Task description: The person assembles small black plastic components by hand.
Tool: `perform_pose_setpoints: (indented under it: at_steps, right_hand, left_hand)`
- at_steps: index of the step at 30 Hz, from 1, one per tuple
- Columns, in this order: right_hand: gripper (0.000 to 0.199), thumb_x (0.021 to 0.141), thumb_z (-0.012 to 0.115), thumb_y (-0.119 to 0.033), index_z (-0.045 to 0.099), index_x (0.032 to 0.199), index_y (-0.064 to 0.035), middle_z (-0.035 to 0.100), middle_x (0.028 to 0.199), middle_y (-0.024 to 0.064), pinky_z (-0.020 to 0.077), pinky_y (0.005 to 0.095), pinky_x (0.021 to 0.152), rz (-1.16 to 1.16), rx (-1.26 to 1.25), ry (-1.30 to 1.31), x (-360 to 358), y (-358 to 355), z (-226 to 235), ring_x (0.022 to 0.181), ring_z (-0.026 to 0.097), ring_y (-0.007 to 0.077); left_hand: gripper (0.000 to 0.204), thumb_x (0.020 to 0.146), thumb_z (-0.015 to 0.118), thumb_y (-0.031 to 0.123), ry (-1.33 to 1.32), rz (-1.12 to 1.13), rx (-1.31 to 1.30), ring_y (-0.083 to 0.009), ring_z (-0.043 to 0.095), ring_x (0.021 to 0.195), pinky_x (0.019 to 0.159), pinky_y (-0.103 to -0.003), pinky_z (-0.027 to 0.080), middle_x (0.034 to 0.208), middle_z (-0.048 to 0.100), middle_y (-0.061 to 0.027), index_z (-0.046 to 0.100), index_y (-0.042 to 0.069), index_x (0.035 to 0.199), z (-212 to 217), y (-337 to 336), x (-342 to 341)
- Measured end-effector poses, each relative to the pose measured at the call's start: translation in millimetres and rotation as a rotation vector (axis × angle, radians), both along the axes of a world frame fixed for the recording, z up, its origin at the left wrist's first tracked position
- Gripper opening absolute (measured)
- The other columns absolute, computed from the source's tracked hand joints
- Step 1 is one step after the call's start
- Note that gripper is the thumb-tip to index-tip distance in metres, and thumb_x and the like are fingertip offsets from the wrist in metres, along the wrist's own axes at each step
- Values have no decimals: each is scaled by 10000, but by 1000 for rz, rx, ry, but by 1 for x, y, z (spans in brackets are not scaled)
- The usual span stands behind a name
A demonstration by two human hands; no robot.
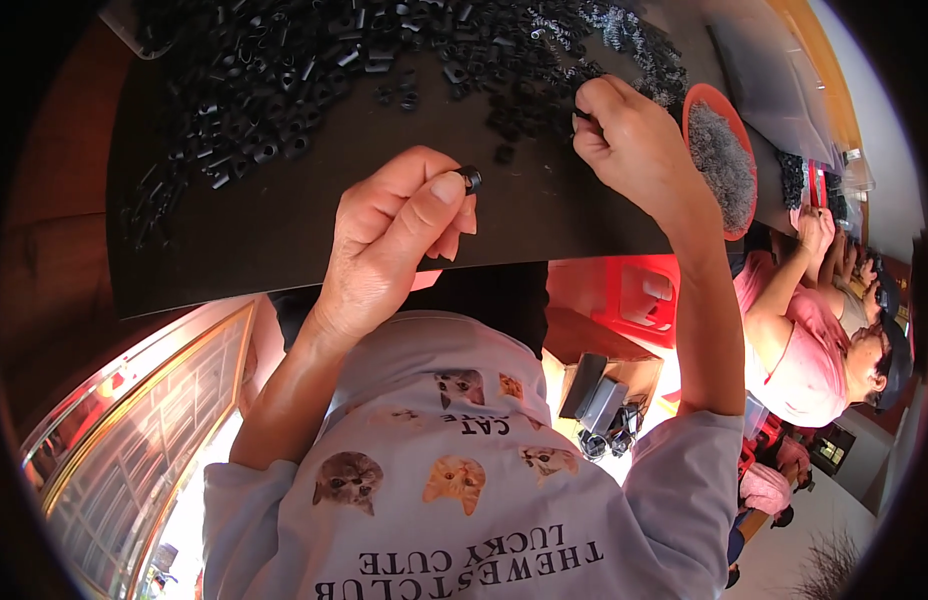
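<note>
My left hand [389,225] is closed in a pinch above the near part of the dark table. Between its thumb and forefinger sits a small black tubular plastic piece [471,179], its round open end facing right. Farther right, my right hand [629,145] has its fingers curled at the edge of the scattered parts. A dark bit shows at its fingertips, too covered to tell its kind. Loose black plastic tube pieces [274,85] lie heaped across the far side of the table. Small metal springs [634,45] lie beyond my right hand.
An orange-red bowl [751,170] full of fine metal springs stands on the right of the dark table [284,230]. A red plastic stool [652,300] and a cardboard box [574,345] with black devices are below. Other people in pink sit at the right, one person's hands [816,230] raised.
</note>
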State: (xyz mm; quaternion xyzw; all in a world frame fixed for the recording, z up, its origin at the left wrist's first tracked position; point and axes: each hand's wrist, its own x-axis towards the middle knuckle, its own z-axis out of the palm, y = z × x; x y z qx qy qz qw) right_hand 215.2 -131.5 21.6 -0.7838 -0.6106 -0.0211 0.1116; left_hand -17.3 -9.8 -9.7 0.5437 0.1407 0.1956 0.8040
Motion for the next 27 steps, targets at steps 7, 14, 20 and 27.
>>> perform_pose_setpoints:
  at_steps: [7,14,20,27]
  right_hand:
    - [87,792,610,26,573,859,-15,602,737,37,469,240,611,-105,158,730,-37,4,26,662,580,96]
    - [86,853,575,11,617,926,-12,600,741,-9,403,188,522,47,171,1200,-61,23,25,620,534,30]
    - [131,908,607,-51,650,1022,-3,641,757,20,429,198,503,13,131,1218,-71,25,30,610,581,64]
    - [99,918,623,-71,650,981,0,655,768,27,450,218,528,-44,104,1390,-77,23,40,636,591,71]
  left_hand:
    - [276,1016,473,254,24,-15,43,-90,516,593,559,-226,437,789,615,-65,578,18,919,-1,2,-1]
    - [242,1013,497,232,7,0,-47,-48,504,608,545,-192,407,777,614,-13,593,20,946,1,1,-1]
    - [258,1017,492,251,9,0,-47,-53,506,614,554,-196,408,773,610,-12,594,25,945,1,3,-1]
    - [284,1024,474,277,-1,-17,-45,-73,519,624,568,-208,421,793,615,-38,588,20,982,1,3,-1]
